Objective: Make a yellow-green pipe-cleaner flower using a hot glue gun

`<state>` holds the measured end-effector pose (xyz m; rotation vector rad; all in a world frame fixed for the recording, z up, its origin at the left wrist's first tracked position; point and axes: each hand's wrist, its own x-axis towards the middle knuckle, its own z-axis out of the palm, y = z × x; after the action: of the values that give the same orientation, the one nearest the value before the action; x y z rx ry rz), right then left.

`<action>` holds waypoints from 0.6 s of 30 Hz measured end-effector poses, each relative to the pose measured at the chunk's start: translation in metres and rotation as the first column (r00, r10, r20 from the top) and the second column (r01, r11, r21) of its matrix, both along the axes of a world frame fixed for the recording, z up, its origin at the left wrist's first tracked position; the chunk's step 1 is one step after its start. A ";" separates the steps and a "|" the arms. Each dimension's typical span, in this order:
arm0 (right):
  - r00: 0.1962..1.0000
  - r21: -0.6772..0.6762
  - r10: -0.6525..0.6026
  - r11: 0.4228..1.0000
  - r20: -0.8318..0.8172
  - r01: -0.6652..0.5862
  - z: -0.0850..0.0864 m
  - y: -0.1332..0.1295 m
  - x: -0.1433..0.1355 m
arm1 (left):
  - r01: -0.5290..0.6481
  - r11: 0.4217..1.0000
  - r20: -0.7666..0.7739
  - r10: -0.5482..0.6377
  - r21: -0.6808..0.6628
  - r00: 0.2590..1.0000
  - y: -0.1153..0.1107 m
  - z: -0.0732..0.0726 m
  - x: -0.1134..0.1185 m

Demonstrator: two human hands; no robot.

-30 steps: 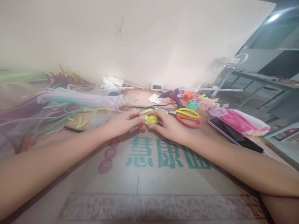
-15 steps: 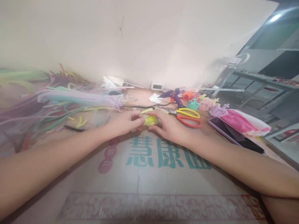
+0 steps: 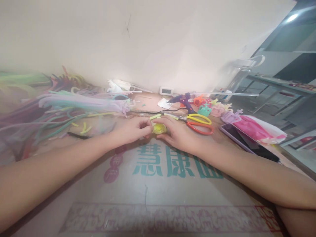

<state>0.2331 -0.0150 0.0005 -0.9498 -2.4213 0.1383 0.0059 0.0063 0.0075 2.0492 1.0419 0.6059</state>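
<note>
A small rounded yellow piece (image 3: 159, 128), which looks like coiled pipe cleaner, is held between my hands over the near side of the table. My left hand (image 3: 134, 129) is closed in a pinch at its left edge. Thumb and fingers of my right hand (image 3: 178, 132) curve around its right side and grip it. The fingertips partly hide the piece. Just behind it lie short pale-yellow strips (image 3: 155, 116) and the scissors (image 3: 199, 123), with one yellow and one red handle.
Bundles of pastel pipe cleaners (image 3: 84, 102) spread along the left. At the back stand a small digital clock (image 3: 166, 91) and a purple glue gun (image 3: 184, 102). Small colored crown-like pieces (image 3: 204, 110), a phone (image 3: 249, 142) and a pink packet (image 3: 259, 129) lie on the right.
Both hands stay in almost the same place around the yellow piece. It appears slightly turned between the fingers.
</note>
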 end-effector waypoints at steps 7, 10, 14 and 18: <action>1.000 0.012 0.022 1.000 0.006 -0.023 0.001 -0.001 0.001 | 0.013 1.000 0.003 -0.013 0.023 1.000 -0.002 0.000 0.000; 1.000 0.019 0.032 0.999 0.001 -0.032 0.002 -0.001 0.001 | 0.021 0.999 0.011 -0.021 0.030 1.000 -0.002 0.002 0.000; 0.999 0.026 0.036 0.999 0.008 -0.037 0.002 -0.002 0.001 | 0.038 0.998 -0.004 -0.038 0.042 0.999 0.000 -0.001 -0.001; 0.997 0.059 0.045 0.997 0.055 -0.048 0.003 -0.004 -0.001 | 0.012 0.999 -0.037 -0.011 0.045 0.999 0.001 -0.006 -0.002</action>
<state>0.2322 -0.0192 0.0038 -0.8812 -2.4835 0.0571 0.0038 0.0077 0.0014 2.1117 1.0453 0.5934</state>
